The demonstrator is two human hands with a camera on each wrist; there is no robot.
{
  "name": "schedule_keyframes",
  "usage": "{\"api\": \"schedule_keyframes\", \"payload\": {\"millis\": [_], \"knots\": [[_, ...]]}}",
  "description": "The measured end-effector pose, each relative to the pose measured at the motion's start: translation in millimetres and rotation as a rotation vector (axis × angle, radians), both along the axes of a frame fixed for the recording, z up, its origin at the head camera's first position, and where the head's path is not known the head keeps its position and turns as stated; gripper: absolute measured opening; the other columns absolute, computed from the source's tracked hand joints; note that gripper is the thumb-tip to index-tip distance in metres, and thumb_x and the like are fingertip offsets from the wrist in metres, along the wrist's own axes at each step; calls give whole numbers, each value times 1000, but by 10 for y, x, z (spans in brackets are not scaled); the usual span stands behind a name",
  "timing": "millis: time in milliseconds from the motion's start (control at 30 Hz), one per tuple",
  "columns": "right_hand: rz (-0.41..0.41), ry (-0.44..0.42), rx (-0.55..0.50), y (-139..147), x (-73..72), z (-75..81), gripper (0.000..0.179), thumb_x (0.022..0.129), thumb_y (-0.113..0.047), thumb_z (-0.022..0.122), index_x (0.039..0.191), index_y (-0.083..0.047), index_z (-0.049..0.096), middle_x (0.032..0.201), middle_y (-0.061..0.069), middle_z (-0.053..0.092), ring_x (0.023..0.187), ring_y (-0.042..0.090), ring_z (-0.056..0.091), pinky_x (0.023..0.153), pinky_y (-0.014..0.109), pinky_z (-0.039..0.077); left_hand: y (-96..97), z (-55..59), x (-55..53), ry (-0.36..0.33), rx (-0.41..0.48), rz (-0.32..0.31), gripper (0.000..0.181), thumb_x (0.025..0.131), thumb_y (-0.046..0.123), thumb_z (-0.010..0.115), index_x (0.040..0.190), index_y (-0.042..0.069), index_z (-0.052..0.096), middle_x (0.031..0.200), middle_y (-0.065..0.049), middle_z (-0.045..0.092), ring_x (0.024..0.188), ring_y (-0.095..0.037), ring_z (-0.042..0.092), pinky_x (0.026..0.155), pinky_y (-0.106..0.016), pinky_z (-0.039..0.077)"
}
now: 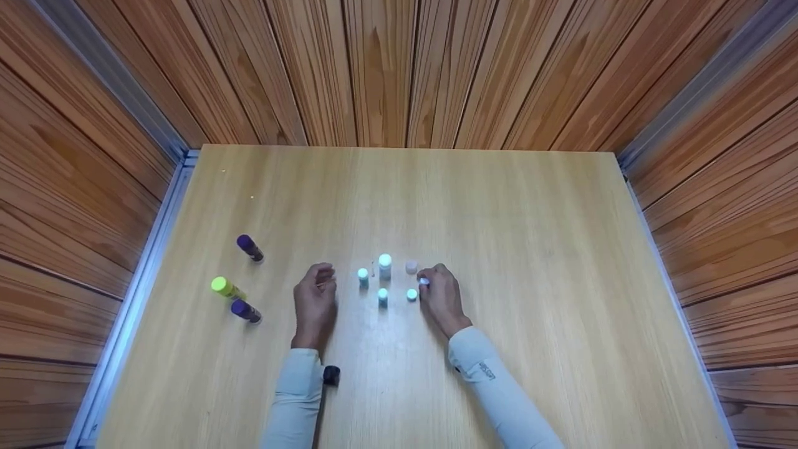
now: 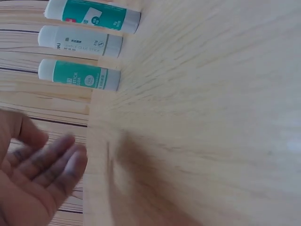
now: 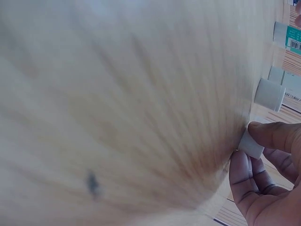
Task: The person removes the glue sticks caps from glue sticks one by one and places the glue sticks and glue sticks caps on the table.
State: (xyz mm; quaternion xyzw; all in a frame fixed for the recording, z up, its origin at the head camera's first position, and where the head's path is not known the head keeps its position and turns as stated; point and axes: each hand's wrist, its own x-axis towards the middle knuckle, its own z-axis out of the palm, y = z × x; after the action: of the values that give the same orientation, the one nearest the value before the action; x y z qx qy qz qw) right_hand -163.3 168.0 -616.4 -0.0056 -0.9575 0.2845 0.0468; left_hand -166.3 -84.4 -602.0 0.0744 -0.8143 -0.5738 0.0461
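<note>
On the head view I log the right hand (image 1: 442,298) at the right of a small group on the wooden table (image 1: 548,249), its thumb and fingers pinching a small white cap (image 3: 251,145); my right wrist view confirms the pinch, low at the tabletop, though I cannot tell whether the cap touches the wood. Just beside it stands a second white cap (image 1: 411,295), with a small pale pinkish piece (image 1: 411,267) near the same fingertips, farther from the person. I note the left hand (image 1: 315,304) on the other side of the group, fingers loosely bent, thumb apart from them, gripping nothing. Between the hands I count three upright glue sticks: a larger stick (image 1: 384,267), a left stick (image 1: 363,278) and a near stick (image 1: 383,298). In the left wrist view two labels read green and one pale. Well apart, at the table's left, I record a far purple-topped stick (image 1: 250,247), a yellow-green-topped stick (image 1: 228,287) and a near purple-topped stick (image 1: 246,310). Both forearms wear pale sleeves (image 1: 296,399).
</note>
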Motion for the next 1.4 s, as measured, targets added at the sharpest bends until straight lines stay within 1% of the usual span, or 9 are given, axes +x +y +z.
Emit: {"api": "schedule_keyframes", "payload": {"millis": [133, 300, 500, 600, 800, 900, 1133, 1300, 1400], "knots": [[2, 13, 10, 3, -10, 4, 13, 84, -1, 69, 96, -4, 73, 89, 7, 59, 84, 22, 61, 78, 33, 52, -25, 18, -14, 44, 29, 206, 27, 86, 0, 54, 111, -3, 63, 104, -16, 67, 93, -25, 62, 79, -39, 51], [-4, 15, -3, 8, -22, 14, 15, 84, -1, 70, 98, -4, 71, 88, 6, 58, 81, 21, 59, 77, 34, 51, -58, 60, -72, 15, 115, 426, 31, 87, 7, 60, 117, -1, 58, 111, -19, 62, 98, -29, 59, 82, -41, 48], [-8, 1, -25, 16, -38, 26, 16, 84, 0, 69, 100, -4, 69, 89, 6, 57, 82, 20, 58, 77, 33, 50, -111, 82, -181, -6, 229, 582, 53, 89, 12, 65, 135, 0, 42, 133, -21, 46, 118, -34, 47, 96, -42, 41], [-5, 0, -28, 18, -36, 26, 15, 84, 0, 69, 99, -4, 69, 89, 6, 57, 82, 20, 58, 77, 34, 50, -148, 88, -236, -17, 238, 640, 65, 90, 17, 66, 143, 1, 32, 144, -19, 36, 131, -33, 38, 105, -38, 35], [-13, -9, -62, 16, -19, 22, 16, 84, 0, 69, 100, -4, 67, 91, 6, 58, 85, 20, 59, 79, 34, 51, -261, 104, -369, -65, 231, 695, 79, 95, 30, 61, 152, 7, 12, 158, -10, 18, 145, -18, 15, 115, -25, 14], [-11, -8, -66, 16, -14, 18, 15, 84, 0, 69, 99, -4, 67, 91, 6, 58, 85, 21, 60, 79, 34, 51, -327, 100, -436, -92, 260, 700, 82, 96, 36, 58, 154, 12, 6, 161, -4, 10, 145, -12, 8, 114, -22, 10], [-14, -20, -69, 21, -11, 11, 15, 84, -1, 70, 100, -2, 68, 91, 7, 59, 85, 21, 60, 80, 33, 51, -439, 17, -586, -39, 299, 735, 81, 95, 32, 61, 155, 12, 10, 160, -6, 16, 144, -12, 14, 112, -19, 16], [-27, -40, -72, 13, -3, 12, 15, 85, -2, 70, 100, -3, 67, 91, 5, 59, 85, 19, 60, 79, 32, 51, -495, 15, -662, -64, 298, 730, 76, 96, 33, 58, 155, 14, 13, 159, -3, 18, 143, -10, 16, 112, -18, 17], [-33, -36, -72, 7, 7, 15, 15, 84, -1, 70, 99, -3, 67, 91, 6, 59, 86, 20, 60, 79, 33, 51, -522, 9, -707, -57, 318, 743, 72, 97, 30, 59, 154, 13, 19, 157, -4, 25, 142, -10, 22, 110, -18, 22]]}}
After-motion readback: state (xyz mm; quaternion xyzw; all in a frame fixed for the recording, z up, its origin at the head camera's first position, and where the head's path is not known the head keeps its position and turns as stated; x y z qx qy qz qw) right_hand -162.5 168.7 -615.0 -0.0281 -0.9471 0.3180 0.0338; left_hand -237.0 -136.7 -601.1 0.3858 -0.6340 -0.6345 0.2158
